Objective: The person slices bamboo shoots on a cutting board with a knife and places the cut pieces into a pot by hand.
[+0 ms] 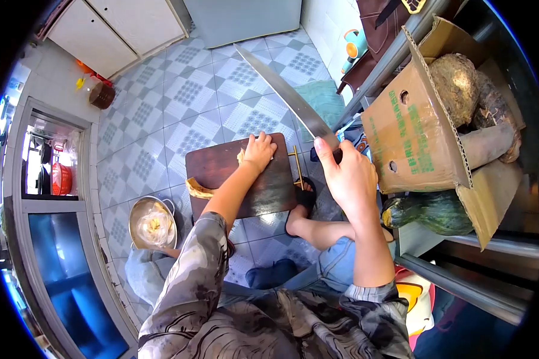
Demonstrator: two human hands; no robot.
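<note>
My right hand (347,176) is closed round the handle of a large knife (290,96). Its long blade points up and away to the left, raised above the floor and apart from the board. My left hand (259,152) rests at the far right part of a dark brown wooden board (239,185), fingers curled over a pale yellow piece (241,157) that is mostly hidden. A curved yellowish-brown strip (199,189) lies at the board's left edge. Left of the board stands a metal bowl (136,222) holding a clear plastic bag (156,227) with pale yellow pieces.
On the right, a cardboard box (413,131) holds large brown roots (455,84). Below it lies a dark green squash (431,213) on a metal rack (449,287). A bottle of dark liquid (100,94) stands by the left wall. My sandalled foot (302,200) is right of the board.
</note>
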